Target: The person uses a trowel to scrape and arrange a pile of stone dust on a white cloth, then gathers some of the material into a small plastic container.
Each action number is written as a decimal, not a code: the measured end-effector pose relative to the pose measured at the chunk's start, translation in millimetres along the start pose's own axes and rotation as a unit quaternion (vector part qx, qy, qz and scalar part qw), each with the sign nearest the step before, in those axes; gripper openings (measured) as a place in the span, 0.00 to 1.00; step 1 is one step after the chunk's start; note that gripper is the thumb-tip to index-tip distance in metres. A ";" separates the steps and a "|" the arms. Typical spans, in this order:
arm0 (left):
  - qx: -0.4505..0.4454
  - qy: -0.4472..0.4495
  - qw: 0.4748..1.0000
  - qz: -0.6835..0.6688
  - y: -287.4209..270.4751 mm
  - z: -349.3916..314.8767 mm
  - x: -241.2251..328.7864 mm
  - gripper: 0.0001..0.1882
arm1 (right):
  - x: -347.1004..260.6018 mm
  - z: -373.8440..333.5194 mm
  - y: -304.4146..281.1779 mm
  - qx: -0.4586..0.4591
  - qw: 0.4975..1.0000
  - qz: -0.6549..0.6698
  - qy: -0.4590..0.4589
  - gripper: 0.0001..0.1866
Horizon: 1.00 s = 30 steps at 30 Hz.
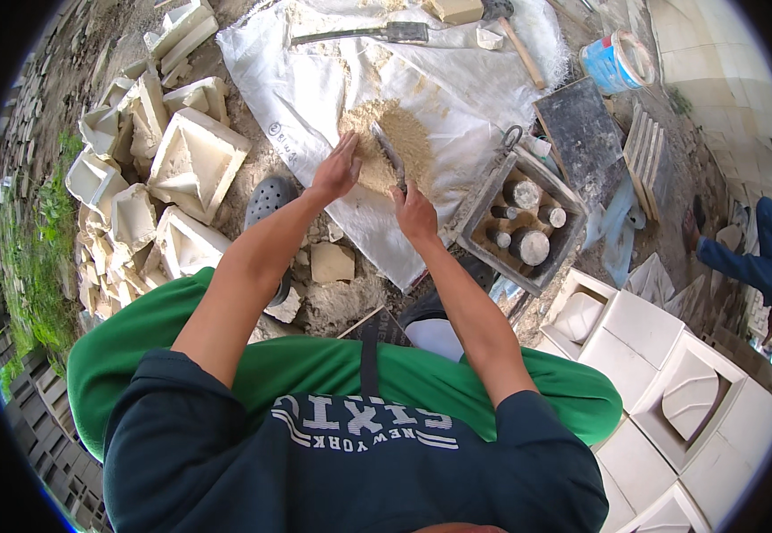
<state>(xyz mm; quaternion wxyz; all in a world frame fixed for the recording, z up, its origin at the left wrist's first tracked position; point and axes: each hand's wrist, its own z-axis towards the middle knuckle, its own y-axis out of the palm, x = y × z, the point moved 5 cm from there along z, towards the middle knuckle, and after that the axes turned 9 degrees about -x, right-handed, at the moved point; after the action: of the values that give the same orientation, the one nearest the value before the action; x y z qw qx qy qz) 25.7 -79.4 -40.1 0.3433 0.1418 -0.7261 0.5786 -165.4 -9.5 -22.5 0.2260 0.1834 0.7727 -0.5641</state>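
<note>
A mound of tan, sandy powder lies on a white woven sheet on the ground before me. My left hand rests at the mound's left edge, fingers stretched out and holding nothing. My right hand is closed round the handle of a narrow metal trowel, whose blade lies over the middle of the powder. Just right of the right hand stands a grey box mould with several round cylinders of different widths inside and a wire loop at its far corner.
Broken cream-coloured moulded pieces are heaped at left. A long-handled flat tool and a wooden-handled hammer lie on the sheet's far part. Beyond are a blue-white bucket and a dark board. Pale blocks stand at right, near another person's leg.
</note>
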 end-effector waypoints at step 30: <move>0.126 -0.226 0.964 -0.066 -14.8 -80.6 -5.2 0.25 | -6.5 -43.8 32.8 -0.013 0.997 -0.047 -0.067 0.25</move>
<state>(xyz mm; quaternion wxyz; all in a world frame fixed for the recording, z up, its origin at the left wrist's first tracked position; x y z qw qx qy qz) 65.4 -9.1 -24.9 0.1871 0.3584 -0.6949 0.5947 -148.6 41.8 -33.3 0.2531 0.1060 0.7705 -0.5753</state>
